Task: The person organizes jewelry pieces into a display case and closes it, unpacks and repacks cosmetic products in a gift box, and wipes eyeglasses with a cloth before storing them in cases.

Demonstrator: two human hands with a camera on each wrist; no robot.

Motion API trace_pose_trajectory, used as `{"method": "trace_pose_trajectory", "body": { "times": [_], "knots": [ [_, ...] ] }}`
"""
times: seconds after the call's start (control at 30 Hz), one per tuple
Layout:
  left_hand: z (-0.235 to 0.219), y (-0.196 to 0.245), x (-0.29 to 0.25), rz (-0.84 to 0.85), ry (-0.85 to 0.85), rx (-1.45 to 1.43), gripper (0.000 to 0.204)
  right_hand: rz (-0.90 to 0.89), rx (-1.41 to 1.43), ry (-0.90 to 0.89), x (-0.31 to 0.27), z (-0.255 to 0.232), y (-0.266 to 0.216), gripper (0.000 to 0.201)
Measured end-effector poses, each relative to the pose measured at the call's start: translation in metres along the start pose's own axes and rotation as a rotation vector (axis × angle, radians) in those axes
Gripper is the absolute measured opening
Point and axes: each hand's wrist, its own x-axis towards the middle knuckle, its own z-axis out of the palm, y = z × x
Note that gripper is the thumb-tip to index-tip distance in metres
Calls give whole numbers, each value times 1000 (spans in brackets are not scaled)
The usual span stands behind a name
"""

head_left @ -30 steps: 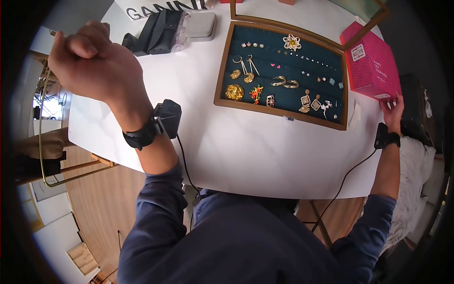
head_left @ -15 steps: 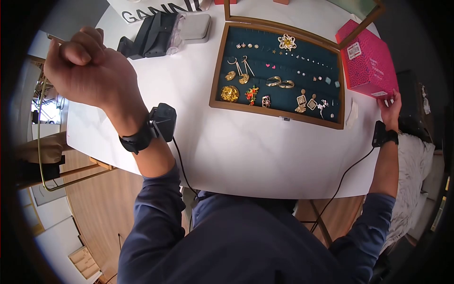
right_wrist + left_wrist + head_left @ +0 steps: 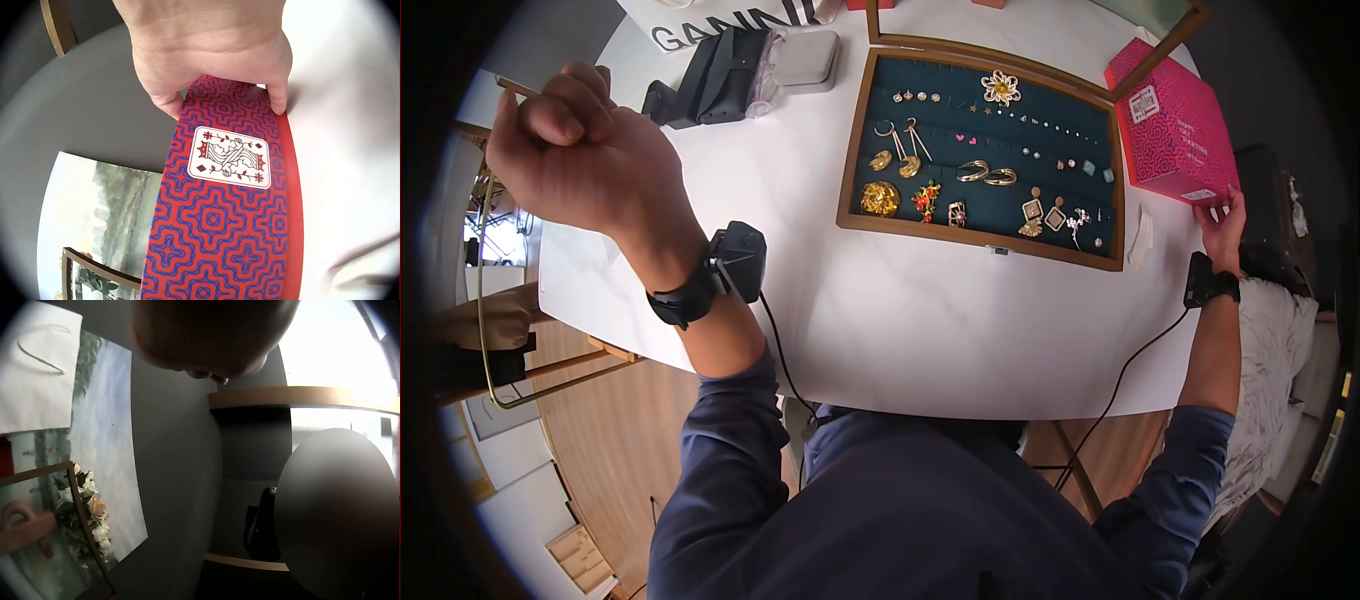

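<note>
In the head view my right hand (image 3: 1225,230) grips the near end of a bright pink patterned gift box (image 3: 1175,135) on the table's right side. The right wrist view shows the thumb and fingers spread across to opposite edges of this box, above a white king-card label (image 3: 230,158). My left hand (image 3: 590,150) is raised over the left of the table, palm side up, fingers curled in with nothing visible in them. Between the hands lies a wooden jewelry case (image 3: 940,232) with its glass lid up, holding rows of earrings and brooches on dark green lining.
A black pouch (image 3: 725,80), a grey case (image 3: 808,62) and a white lettered bag (image 3: 720,20) stand at the back left. A white paper strip (image 3: 1140,240) lies between jewelry case and right hand. A cable (image 3: 1125,365) runs from each wrist camera.
The head view has shifted slightly, so table items appear a little further left. The right hand keeps its hold on the gift box; the left hand stays raised and curled.
</note>
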Motion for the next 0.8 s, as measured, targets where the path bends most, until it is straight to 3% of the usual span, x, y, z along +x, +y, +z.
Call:
{"method": "trace_pose_trajectory", "body": {
  "times": [0.8],
  "knots": [
    [-5, 2, 2, -27, -39, 33, 44, 30, -15, -10, 7, -4, 1, 37]
  ]
}}
